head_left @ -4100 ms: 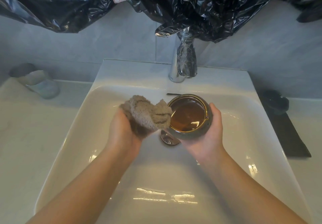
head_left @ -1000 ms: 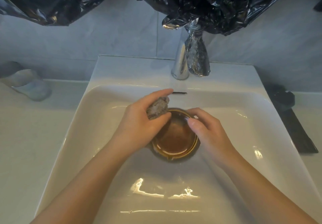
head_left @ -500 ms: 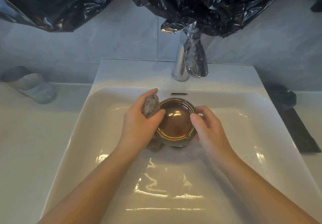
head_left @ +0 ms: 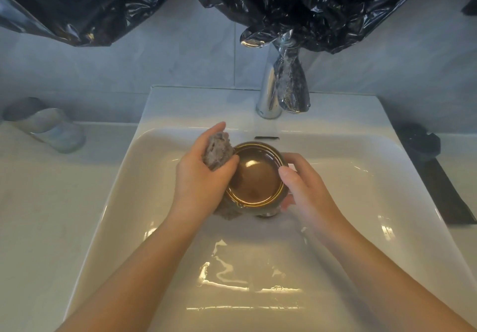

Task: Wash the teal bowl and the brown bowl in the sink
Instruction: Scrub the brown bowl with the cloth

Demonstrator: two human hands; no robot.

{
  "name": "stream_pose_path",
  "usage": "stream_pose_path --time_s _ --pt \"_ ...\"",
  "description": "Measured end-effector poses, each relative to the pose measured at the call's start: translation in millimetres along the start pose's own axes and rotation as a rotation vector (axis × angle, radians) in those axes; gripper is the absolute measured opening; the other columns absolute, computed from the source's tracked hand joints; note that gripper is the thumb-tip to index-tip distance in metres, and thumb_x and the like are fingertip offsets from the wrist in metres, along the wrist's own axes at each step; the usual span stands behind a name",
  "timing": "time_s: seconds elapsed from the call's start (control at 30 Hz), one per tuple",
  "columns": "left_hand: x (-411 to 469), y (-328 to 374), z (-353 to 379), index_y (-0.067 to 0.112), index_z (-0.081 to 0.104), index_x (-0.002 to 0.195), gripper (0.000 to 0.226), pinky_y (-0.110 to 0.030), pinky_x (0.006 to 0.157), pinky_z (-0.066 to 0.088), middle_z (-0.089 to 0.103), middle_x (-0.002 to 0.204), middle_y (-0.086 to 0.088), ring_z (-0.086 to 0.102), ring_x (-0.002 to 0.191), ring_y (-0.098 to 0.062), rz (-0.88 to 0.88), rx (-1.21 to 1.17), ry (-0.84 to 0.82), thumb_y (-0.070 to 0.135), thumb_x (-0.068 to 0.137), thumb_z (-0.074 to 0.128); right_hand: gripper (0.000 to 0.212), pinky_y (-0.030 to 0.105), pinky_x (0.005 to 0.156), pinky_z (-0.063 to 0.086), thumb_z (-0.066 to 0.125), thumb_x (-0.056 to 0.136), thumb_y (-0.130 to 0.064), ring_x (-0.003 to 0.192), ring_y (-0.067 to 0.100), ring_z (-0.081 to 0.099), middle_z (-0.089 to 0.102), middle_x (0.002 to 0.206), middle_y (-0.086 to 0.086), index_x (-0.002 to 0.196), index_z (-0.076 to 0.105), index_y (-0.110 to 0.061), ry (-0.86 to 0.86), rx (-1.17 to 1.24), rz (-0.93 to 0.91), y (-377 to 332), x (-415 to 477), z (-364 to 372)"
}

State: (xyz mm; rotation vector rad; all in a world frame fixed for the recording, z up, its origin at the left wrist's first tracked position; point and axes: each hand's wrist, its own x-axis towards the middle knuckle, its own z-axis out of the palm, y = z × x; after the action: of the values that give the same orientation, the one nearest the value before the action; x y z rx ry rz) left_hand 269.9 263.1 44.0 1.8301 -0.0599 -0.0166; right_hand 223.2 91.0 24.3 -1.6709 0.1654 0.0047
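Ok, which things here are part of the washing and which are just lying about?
In use: brown bowl, held by the right hand; cloth in the grip of the left hand; sink; faucet.
Lying about: blue-grey cup on the left counter; dark dish and black mat on the right; black plastic sheeting above.

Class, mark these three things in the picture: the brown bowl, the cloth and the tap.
brown bowl [head_left: 254,177], head view, on its glossy inner floor.
cloth [head_left: 218,152], head view, on the bunched part beside the bowl's rim.
tap [head_left: 268,91], head view, on its bare chrome stem.
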Motion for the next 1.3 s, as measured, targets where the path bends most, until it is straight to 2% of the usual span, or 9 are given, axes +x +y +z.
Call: stream_pose_path --time_s 0.1,0.27,0.4,0.5,0.67,0.83,1.1,1.23,1.3 --pt "2 1 -4 0.04 0.056 0.124 0.052 -0.019 0.089 0.052 0.065 0.119 0.009 0.062 0.106 0.0 0.017 -0.008 -0.126 0.013 0.082 0.072 0.015 0.012 0.054 0.049 0.048 0.101 -0.016 0.067 -0.003 0.067 0.071 0.072 -0.018 0.104 0.061 -0.022 -0.014 0.024 -0.018 -4 0 -1" --pt "2 7 -12 0.041 0.059 0.122 0.053 -0.018 0.089 0.052 0.066 0.119 0.012 0.061 0.109 -0.001 0.012 0.115 -0.463 0.012 0.08 0.074 0.023 0.029 0.076 0.057 0.053 0.086 -0.034 0.085 0.009 0.069 0.073 0.09 0.004 0.096 0.071 -0.024 -0.19 -0.091 0.066 -1 1 -3" --pt "3 6 -8 0.041 0.06 0.118 0.051 -0.018 0.087 0.053 0.068 0.113 0.011 0.064 0.101 0.001 0.008 0.044 -0.151 0.011 0.08 0.074 0.031 0.026 0.066 0.056 0.05 0.085 -0.048 0.082 0.009 0.07 0.073 0.085 -0.011 0.107 0.062 -0.03 -0.119 -0.027 0.079 -1 2 -8" --pt "1 7 -5 0.043 0.057 0.119 0.049 -0.016 0.084 0.053 0.066 0.116 0.011 0.062 0.105 -0.001 -0.028 -0.044 0.013 0.013 0.083 0.072 0.03 0.018 0.056 0.05 0.048 0.083 -0.042 0.067 0.008 0.065 0.07 0.075 -0.01 0.105 0.061 -0.027 -0.086 -0.004 0.028 -4 2 -5" --pt "1 13 -11 0.037 0.059 0.121 0.052 -0.023 0.092 0.052 0.067 0.116 0.013 0.062 0.105 0.003 0.001 -0.029 -0.155 0.004 0.082 0.069 0.026 0.02 0.059 0.052 0.047 0.085 -0.03 0.069 0.005 0.066 0.071 0.076 -0.012 0.1 0.066 -0.022 -0.041 0.029 -0.032 -3 1 -5" --pt "3 14 -16 0.036 0.062 0.117 0.05 -0.023 0.089 0.054 0.068 0.113 0.011 0.063 0.106 -0.002 -0.03 0.056 -0.362 0.001 0.082 0.068 0.024 0.017 0.064 0.051 0.049 0.085 -0.034 0.076 0.003 0.065 0.068 0.074 -0.012 0.089 0.07 -0.024 -0.18 -0.079 0.014 -4 2 -8" --pt "-1 13 -2 0.038 0.061 0.117 0.047 -0.02 0.085 0.055 0.067 0.112 0.013 0.064 0.102 -0.002 -0.099 -0.085 0.021 0.005 0.084 0.067 0.023 0.026 0.059 0.056 0.04 0.102 -0.035 0.077 0.018 0.071 0.074 0.09 -0.001 0.105 0.062 -0.032 -0.094 -0.036 0.065 -5 1 -3" --pt "0 12 -5 0.033 0.063 0.117 0.047 -0.028 0.092 0.053 0.069 0.111 0.009 0.065 0.101 -0.001 -0.094 -0.047 -0.11 0.002 0.082 0.069 0.025 0.023 0.054 0.051 0.042 0.102 -0.026 0.063 0.012 0.064 0.069 0.071 -0.008 0.097 0.066 -0.029 -0.09 -0.074 0.016 -6 1 -6" --pt "1 14 -9 0.029 0.064 0.115 0.045 -0.029 0.094 0.053 0.07 0.109 0.006 0.066 0.099 0.0 -0.098 -0.038 -0.218 -0.001 0.082 0.068 0.029 0.027 0.059 0.056 0.042 0.094 -0.033 0.069 0.011 0.067 0.072 0.078 -0.005 0.102 0.069 -0.026 -0.157 -0.131 0.002 -5 1 -9"
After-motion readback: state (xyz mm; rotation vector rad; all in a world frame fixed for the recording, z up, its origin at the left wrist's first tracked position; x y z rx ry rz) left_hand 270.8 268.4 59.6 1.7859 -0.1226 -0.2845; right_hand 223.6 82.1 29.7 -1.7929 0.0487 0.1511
